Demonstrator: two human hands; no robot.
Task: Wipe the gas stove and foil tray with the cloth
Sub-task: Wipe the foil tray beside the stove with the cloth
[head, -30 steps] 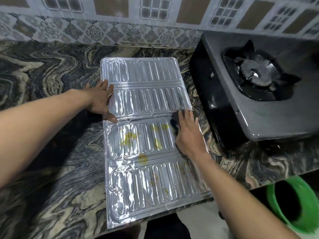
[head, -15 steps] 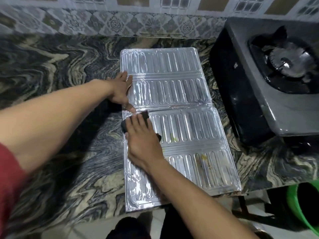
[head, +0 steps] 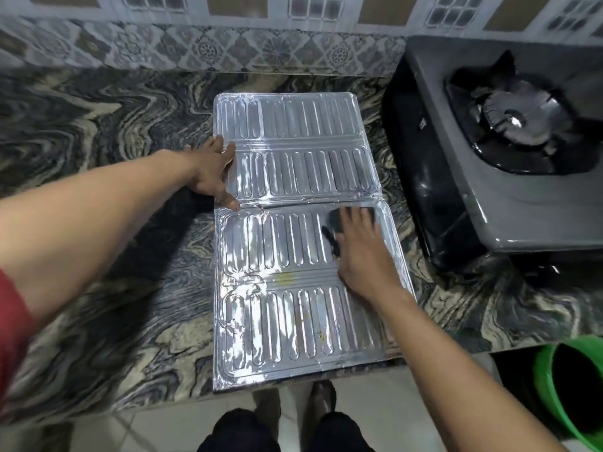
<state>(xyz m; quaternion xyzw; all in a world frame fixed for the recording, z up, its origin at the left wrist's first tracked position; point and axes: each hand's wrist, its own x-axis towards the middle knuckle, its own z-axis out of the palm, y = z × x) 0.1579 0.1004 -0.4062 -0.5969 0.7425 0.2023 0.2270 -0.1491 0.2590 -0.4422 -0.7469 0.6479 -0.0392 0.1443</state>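
Observation:
A ribbed silver foil tray (head: 287,177) lies unfolded on the marbled counter, its near end overhanging the edge. My left hand (head: 213,172) presses flat on the tray's left edge at the fold, fingers spread. My right hand (head: 362,252) lies palm down on a dark cloth (head: 336,223) at the right side of the tray's near half, just below the fold. Faint yellow stains (head: 285,278) remain in the middle of the near half. The grey gas stove (head: 509,203) with its black burner (head: 518,122) stands to the right.
The counter (head: 98,125) is dark with pale swirls and ends at a patterned tile wall (head: 228,47). A green bucket (head: 571,393) stands on the floor at lower right. My feet (head: 293,402) show below the counter edge.
My right hand swept the cloth from the tray's right side to the left and back to the right. Most yellow stains on the near half are gone. My left hand stayed put.

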